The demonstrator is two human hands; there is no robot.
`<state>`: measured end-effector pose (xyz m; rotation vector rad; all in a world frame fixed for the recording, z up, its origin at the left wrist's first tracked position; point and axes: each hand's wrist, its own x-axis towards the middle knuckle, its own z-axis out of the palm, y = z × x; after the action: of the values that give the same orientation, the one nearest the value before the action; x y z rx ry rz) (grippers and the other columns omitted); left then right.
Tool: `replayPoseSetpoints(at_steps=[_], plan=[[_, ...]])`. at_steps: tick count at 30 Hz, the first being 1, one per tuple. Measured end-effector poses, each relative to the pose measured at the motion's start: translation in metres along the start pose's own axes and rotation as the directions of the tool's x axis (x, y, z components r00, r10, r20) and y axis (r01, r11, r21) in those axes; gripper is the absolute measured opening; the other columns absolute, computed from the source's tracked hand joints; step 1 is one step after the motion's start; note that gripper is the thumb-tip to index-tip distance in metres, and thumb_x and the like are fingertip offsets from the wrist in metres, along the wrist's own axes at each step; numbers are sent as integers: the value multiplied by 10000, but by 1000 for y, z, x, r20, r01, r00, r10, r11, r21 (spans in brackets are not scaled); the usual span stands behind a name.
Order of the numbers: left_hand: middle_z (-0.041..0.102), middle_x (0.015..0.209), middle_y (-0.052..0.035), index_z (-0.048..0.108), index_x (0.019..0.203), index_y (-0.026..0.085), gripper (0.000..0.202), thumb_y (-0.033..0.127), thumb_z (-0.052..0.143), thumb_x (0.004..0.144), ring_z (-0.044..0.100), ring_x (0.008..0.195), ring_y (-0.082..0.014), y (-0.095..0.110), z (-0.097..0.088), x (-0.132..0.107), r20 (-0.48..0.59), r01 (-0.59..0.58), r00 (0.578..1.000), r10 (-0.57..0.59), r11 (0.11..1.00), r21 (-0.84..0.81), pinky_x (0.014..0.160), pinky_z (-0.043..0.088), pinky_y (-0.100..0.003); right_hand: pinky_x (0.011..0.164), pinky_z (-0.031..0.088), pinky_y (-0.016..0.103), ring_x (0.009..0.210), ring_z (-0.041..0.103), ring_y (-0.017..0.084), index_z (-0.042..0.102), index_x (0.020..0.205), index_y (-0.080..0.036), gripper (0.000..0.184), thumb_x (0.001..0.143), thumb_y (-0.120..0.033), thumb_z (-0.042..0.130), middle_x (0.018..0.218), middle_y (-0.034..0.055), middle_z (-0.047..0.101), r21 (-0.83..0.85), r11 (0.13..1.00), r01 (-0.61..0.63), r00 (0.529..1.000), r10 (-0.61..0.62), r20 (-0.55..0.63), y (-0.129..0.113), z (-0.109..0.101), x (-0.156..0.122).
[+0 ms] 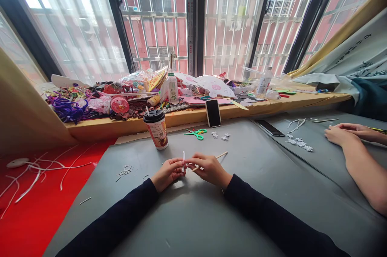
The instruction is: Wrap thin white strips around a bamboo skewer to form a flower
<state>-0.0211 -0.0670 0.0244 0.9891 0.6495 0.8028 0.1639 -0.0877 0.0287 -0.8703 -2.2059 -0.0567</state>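
Observation:
Both my hands meet above the grey table [181, 224]. My left hand [167, 173] pinches a thin white strip [184, 155], which sticks up from between the fingertips. My right hand [208, 168] holds a slim wooden stick [222, 155] under its fingers, and its thumb and forefinger touch the white strip too. What lies between the fingertips is partly hidden. Left of my left hand are short white cut pieces [124, 171]. Beyond my hands lie green-handled scissors [198, 133] and small white flower-shaped pieces [225, 137].
A lidded paper cup [157, 132] stands behind my left hand. A phone [213, 113] leans on the cluttered sill [184, 117]; another phone [269, 127] lies to the right. White strands [60, 166] lie on a red surface [60, 200]. Another person's hands [344, 133] are at far right.

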Motion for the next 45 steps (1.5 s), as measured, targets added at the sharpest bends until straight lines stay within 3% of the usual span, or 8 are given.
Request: replayPoseSetpoints(at_steps=[13, 27, 38, 45], plan=[[577, 689, -52, 623, 775, 92, 231, 306, 647, 693, 532, 580, -99, 0, -1, 0, 31, 15, 999, -18, 997, 71, 597, 398, -238, 638, 401, 171, 717, 562, 81, 566, 1088, -255, 265, 867, -278, 422, 893, 23, 610, 3, 1000, -28, 1000, 28, -15, 0, -1, 0], [541, 660, -34, 620, 750, 90, 247, 332, 635, 701, 493, 567, -90, 1, 3, -2, 81, -9, 997, 0, 993, 117, 584, 370, -226, 526, 307, 186, 568, 482, 63, 630, 927, -243, 204, 847, -290, 449, 734, -1, 580, -125, 992, -26, 998, 18, -64, -4, 1, 0], [558, 696, -52, 619, 782, 86, 285, 358, 635, 697, 500, 568, -95, -1, -1, 0, 105, -25, 994, 11, 990, 141, 592, 382, -233, 516, 290, 193, 524, 456, 59, 657, 879, -245, 211, 840, -308, 459, 651, -5, 564, -148, 989, 2, 993, -20, -120, -3, 3, -1], [554, 672, -36, 610, 779, 96, 277, 355, 646, 687, 493, 569, -89, -3, 0, 0, 81, -39, 996, 28, 990, 133, 587, 375, -227, 509, 280, 196, 516, 448, 63, 659, 858, -247, 200, 830, -319, 475, 634, -10, 549, -113, 993, -35, 993, 22, -115, -2, 5, -1]])
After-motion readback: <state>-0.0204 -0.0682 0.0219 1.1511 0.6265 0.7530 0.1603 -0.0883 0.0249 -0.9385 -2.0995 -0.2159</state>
